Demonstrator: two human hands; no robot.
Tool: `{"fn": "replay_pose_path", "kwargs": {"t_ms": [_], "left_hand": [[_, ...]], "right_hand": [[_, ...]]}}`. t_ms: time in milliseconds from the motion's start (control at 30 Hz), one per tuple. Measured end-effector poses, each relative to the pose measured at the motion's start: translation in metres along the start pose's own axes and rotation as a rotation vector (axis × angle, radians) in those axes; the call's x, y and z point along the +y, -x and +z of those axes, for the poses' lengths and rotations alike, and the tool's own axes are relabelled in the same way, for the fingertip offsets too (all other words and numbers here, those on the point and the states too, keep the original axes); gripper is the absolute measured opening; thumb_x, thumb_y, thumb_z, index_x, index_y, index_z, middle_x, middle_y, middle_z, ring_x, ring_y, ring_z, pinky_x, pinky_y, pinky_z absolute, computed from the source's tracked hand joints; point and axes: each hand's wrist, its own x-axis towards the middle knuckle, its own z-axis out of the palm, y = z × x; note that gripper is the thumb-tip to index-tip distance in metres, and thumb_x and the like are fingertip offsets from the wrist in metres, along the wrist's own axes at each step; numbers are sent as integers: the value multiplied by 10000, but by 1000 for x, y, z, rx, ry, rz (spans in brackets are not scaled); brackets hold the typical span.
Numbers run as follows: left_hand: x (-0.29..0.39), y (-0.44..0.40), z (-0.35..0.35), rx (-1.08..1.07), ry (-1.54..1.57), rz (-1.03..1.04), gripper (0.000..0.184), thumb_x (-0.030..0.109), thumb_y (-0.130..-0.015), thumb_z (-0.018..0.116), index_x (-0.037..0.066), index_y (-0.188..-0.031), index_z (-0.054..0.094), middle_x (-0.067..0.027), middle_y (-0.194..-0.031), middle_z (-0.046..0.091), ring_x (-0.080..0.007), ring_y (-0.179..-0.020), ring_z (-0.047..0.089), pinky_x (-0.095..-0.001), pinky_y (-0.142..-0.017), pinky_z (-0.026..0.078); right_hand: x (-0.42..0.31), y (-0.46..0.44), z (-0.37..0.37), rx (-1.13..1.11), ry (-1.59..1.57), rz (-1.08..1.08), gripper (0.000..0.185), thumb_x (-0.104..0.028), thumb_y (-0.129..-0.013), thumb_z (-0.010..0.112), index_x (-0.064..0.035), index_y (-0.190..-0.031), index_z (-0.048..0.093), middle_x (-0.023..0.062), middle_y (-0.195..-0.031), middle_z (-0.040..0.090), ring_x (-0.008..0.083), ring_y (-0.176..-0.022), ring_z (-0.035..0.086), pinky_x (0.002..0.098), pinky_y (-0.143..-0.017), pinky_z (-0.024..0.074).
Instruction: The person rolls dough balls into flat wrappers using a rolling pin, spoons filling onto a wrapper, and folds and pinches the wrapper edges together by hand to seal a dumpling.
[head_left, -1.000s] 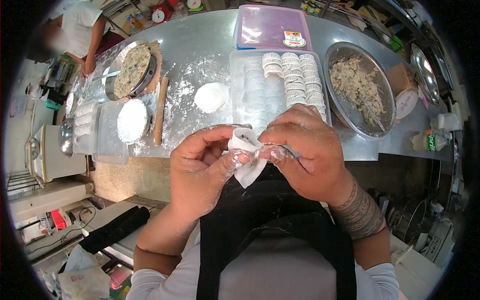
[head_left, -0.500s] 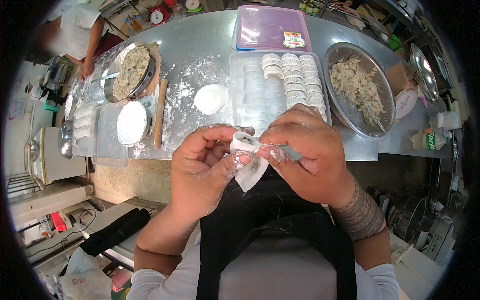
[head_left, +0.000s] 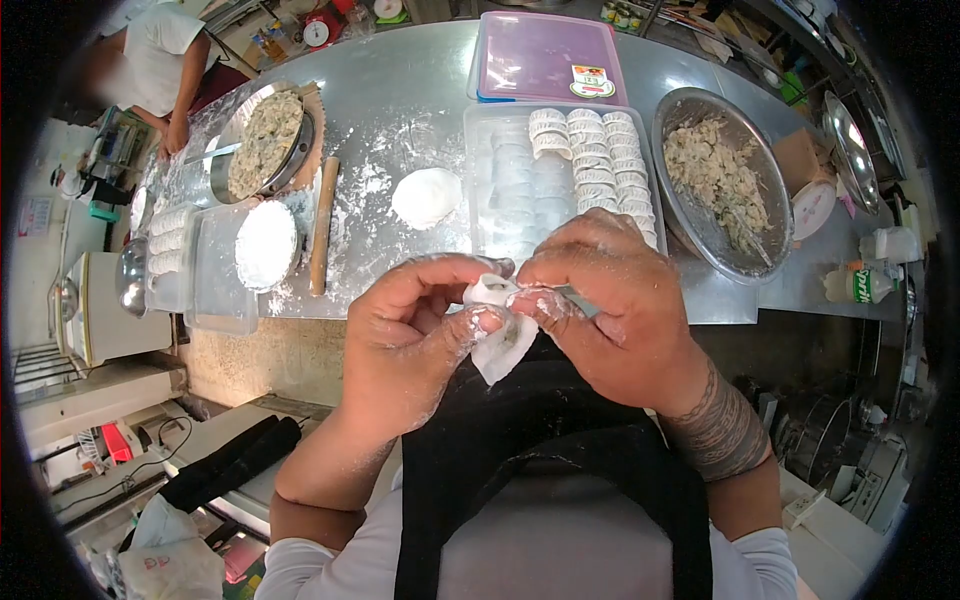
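A floury dumpling [head_left: 502, 350], its white wrapper partly folded around filling, is held up in front of the black apron. My left hand [head_left: 410, 335] grips its left side between thumb and fingers. On the other side, my right hand [head_left: 615, 310] pinches the wrapper's edge between thumb and forefinger. A pale lower flap of the wrapper hangs loose below the thumbs. Just beyond my hands lies a clear plastic tray [head_left: 480, 180] with rows of pleated dumplings [head_left: 592, 160] along its right part. My right hand hides the tray's near edge.
Right of the tray stands a metal bowl of filling [head_left: 715, 175]. To the left lie a stack of round wrappers [head_left: 427, 198], a rolling pin [head_left: 324, 225], a bowl of flour [head_left: 267, 245] and a pan of filling [head_left: 265, 145]. A purple-lidded container [head_left: 545, 55] sits behind. Another person [head_left: 165, 65] is at far left.
Both hands stay at nearly the same spot, with slight finger movement on the wrapper. The whole view has shifted very slightly.
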Motion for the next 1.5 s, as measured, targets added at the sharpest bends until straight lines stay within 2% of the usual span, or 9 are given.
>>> {"fn": "replay_pose_path", "kwargs": {"t_ms": [233,433,567,667,833,933,1133,1233,1500], "left_hand": [[-3,2,-2,42,-3,14,324,-37,-917,776,-60,-1218,660,-148,-1159,727,-173,-1053,702,-319,-931,584],[2,4,-2,22,-27,-13,318,-32,-920,776,-61,-1215,660,-137,-1130,733,-166,-1032,705,-306,-908,588],[0,4,-5,10,-26,-24,307,-35,-926,768,-56,-1210,653,-138,-1132,731,-166,-1032,706,-304,-908,587],[-3,1,5,111,88,21,298,-29,-932,764,-49,-1207,652,-139,-1127,732,-167,-1031,708,-303,-908,586],[-4,3,-3,58,-41,47,276,-34,-949,739,-47,-1210,651,-138,-1138,731,-166,-1037,709,-301,-910,584],[0,3,-3,28,-52,13,266,-36,-957,729,-48,-1211,649,-134,-1147,728,-163,-1042,707,-300,-913,583],[0,1,-3,-18,-7,-1,246,-44,-965,714,-48,-1201,648,-134,-1144,726,-164,-1046,707,-298,-913,583],[-1,-1,2,19,56,0,237,-48,-966,710,-48,-1194,644,-147,-1143,725,-175,-1053,710,-300,-909,587],[-4,0,2,84,-69,27,244,-39,-964,718,-57,-1197,647,-148,-1109,733,-163,-993,721,-281,-850,593]], "right_hand": [[-2,-4,-1,-13,82,-80,146,-102,-862,795,-49,-981,731,102,-933,708,280,-838,647,382,-780,473],[-8,-5,1,68,121,-39,161,-112,-859,800,-46,-988,729,110,-927,701,292,-835,642,384,-786,468],[-4,-5,0,-14,93,-63,164,-118,-863,801,-44,-990,728,114,-925,698,295,-834,640,384,-792,465],[-5,-4,3,-12,72,-58,154,-134,-867,788,-60,-986,724,101,-917,686,299,-854,629,404,-805,447],[-3,-3,5,1,47,-32,152,-165,-868,767,-97,-994,715,79,-918,662,310,-896,608,441,-832,410],[-4,-6,1,-11,184,-113,178,-123,-858,793,-47,-1002,720,112,-933,692,297,-852,635,391,-796,463],[-2,-5,2,26,118,-60,157,-113,-856,782,-49,-983,718,109,-918,683,302,-853,623,404,-795,453],[-1,-4,3,-5,89,-71,161,-186,-873,759,-103,-1005,717,73,-938,661,306,-904,601,447,-841,406],[-3,-4,1,-40,143,-57,166,-197,-884,750,-107,-1020,718,65,-975,657,295,-935,591,447,-853,397]]}}
